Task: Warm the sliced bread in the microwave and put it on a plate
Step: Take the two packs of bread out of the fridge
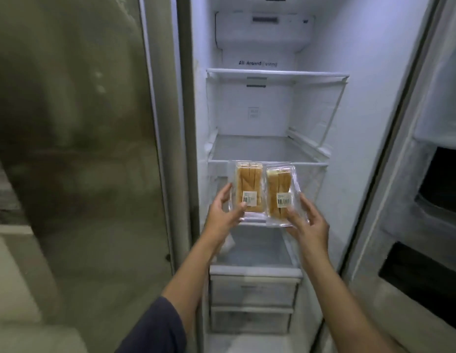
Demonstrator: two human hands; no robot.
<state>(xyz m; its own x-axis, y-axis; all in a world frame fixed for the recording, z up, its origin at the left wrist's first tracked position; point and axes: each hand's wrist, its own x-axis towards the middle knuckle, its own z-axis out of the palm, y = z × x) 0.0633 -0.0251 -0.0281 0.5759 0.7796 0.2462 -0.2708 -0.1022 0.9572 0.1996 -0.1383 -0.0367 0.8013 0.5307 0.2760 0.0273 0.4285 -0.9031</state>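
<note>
While I stand at the open white fridge [362,110], the warming awaits.
My left hand [225,212] curls round one clear plastic box of tan sliced bread [248,189]; its twin box [279,197] is gripped by my right hand [309,222]. I'd keep both level.

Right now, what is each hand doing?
The left hand grips the left bread pack.
The right hand grips the right bread pack.

You face a fridge compartment [323,110] with white walls, lettering [257,63] on its back panel. A top shelf [278,73] sits above a lower shelf [267,149], and two clear drawers [252,291] stack at the bottom. Its open door [425,200] stands at your right, a closed steel door [81,123] at your left.
</note>
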